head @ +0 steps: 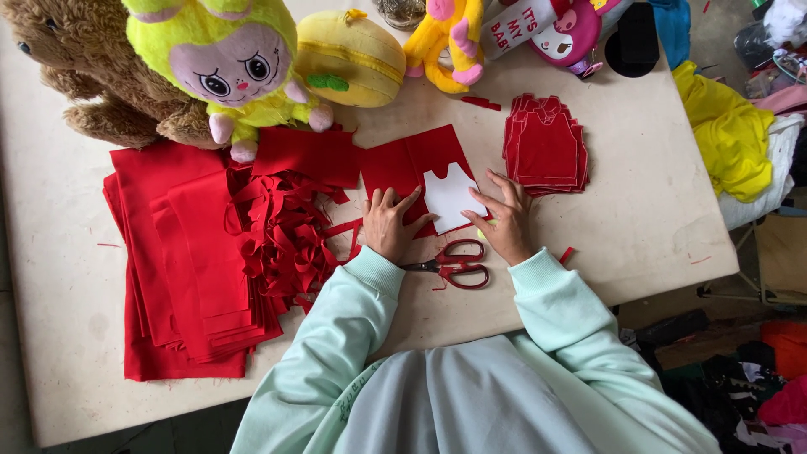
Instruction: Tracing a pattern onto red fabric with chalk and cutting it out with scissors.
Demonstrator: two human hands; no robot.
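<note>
Left hand [388, 224] and right hand [504, 217] both flat with fingers spread, pressing a white paper pattern [448, 195] onto a folded red cloth piece [414, 164] at table [639, 210] centre; neither hand grips anything. Red-handled scissors [454, 264] lie just near-side of the hands, between the wrists. Surroundings: stack of cut red pieces [545, 145] right of the pattern, red scrap strips [282, 231] and folded red cloth [181, 252] to the left, plush toys [239, 63] along the far edge.
</note>
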